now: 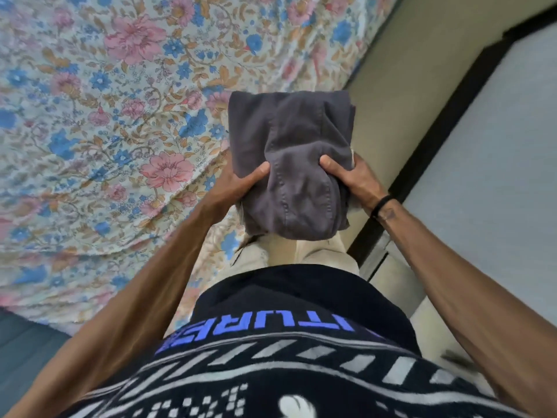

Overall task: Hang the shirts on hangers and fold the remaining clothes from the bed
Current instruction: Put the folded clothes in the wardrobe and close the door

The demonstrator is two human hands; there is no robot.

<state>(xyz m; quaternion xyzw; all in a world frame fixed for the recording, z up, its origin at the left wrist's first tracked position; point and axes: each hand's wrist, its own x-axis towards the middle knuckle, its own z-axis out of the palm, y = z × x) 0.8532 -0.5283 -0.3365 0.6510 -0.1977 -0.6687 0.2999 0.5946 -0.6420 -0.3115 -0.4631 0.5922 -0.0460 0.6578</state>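
Note:
A folded dark grey garment, with seams like trousers, is held in the air in front of my waist, over the bed's right edge. My left hand grips its left side, thumb on top. On its right side my right hand clamps it the same way, a black band on that wrist. The bed, covered by a floral sheet, fills the left of the view. No hangers or shirts are in sight.
A strip of beige floor runs along the bed's right side. Past it stands a pale grey panel with a dark frame, like a wardrobe door. My legs in light trousers show below the garment.

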